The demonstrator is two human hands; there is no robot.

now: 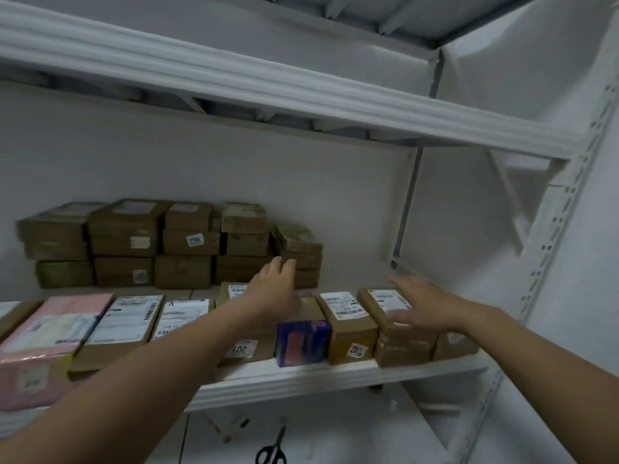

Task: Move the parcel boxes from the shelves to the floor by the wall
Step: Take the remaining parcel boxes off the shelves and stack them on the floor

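1. Parcel boxes (187, 242): brown cartons stacked two and three high at the back of the shelf (335, 376). A further row lies along the front edge, long axes running front to back. None is on the floor yet.
2. Left hand (273, 286): fingers loosely straight, holding nothing, reaching over the front row. The end stack (298, 242) lies just ahead of the fingertips.
3. Right hand (422, 308): fingers spread, empty, flat over the end box (376, 306) of the front row. Blur hides whether it touches.
4. Nearer reach, as judged: the end box, beneath its hand. The end stack calls for a deeper stretch.
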